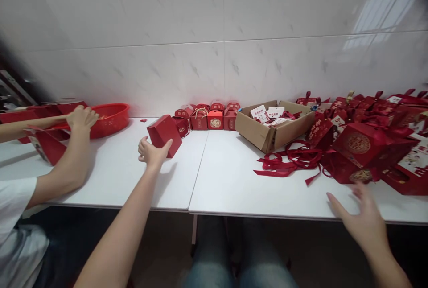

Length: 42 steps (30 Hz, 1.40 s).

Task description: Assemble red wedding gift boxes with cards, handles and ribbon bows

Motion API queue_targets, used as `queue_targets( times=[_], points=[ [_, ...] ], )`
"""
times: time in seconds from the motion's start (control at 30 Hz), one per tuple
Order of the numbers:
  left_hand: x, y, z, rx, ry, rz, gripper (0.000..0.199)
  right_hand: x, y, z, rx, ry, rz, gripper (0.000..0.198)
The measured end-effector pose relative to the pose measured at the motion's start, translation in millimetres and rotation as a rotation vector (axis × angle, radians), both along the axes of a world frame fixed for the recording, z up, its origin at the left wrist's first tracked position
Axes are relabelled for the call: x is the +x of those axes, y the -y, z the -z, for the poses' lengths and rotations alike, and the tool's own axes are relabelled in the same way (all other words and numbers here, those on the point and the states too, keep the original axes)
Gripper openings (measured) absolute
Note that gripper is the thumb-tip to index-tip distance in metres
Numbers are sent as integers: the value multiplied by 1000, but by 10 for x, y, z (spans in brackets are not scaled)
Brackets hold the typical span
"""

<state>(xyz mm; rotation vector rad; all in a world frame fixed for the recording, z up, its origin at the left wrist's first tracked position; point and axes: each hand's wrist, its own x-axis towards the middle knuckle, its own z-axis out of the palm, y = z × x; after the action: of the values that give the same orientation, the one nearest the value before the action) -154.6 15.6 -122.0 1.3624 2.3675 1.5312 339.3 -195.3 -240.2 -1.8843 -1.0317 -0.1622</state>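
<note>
My left hand [154, 150] is closed round a plain red gift box [164, 135], which is tilted over the left part of the white table [230, 190]. To the right, my right hand [363, 216] has its thumb and fingers spread, somewhat blurred, with nothing in it. Just beyond those fingers is a dark red gift box with a round gold emblem [358, 143]. Loose red ribbons [289, 163] lie on the table between the box and a cardboard carton [256, 133]. White printed cards [260, 114] fill part of that carton.
Several small red boxes [216, 119] stand along the tiled wall. More ribboned red boxes [374, 103] crowd the right end. At left, a co-worker's hand [82, 117] reaches over a red plastic basin [115, 123], near an upright red box [50, 145].
</note>
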Motion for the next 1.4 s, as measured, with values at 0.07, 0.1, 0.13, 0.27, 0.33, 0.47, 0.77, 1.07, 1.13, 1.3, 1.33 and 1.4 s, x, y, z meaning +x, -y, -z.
queue_targets(
  times=[0.07,0.1,0.13,0.27,0.33,0.47,0.77,1.07,1.13,1.3,1.33,1.4],
  points=[
    [-59,-134,-56,-25,-61,36,80,-23,-26,62,-39,66,-132,63],
    [-76,-191,-73,-45,-75,56,79,-41,-36,87,-53,126,-153,55],
    [-87,-240,-85,-69,-73,69,76,-63,-42,108,-78,188,-151,50],
    [-68,-324,-85,-132,-37,89,56,-143,-39,152,-215,307,-70,46],
    [-19,-289,-59,-122,-53,116,46,-136,-34,166,-249,315,-63,47],
    [195,-59,34,28,-40,403,38,-102,-40,163,-248,282,-76,48],
    [1262,1137,91,75,-197,859,60,-1133,-198,-463,34,-263,-713,60],
    [1538,1524,-231,94,-433,1306,62,-1448,-633,-991,55,-656,-1454,105],
    [1535,1448,-280,119,-448,1351,64,-1391,-698,-1074,40,-658,-1508,103],
    [1562,1331,-302,200,-484,1380,73,-1399,-743,-1168,30,-516,-1514,98],
    [1562,1329,-288,247,-500,1364,72,-1426,-726,-1162,57,-506,-1515,100],
    [1550,1350,-250,368,-531,1335,71,-1483,-665,-1135,121,-509,-1500,104]
  ],
)
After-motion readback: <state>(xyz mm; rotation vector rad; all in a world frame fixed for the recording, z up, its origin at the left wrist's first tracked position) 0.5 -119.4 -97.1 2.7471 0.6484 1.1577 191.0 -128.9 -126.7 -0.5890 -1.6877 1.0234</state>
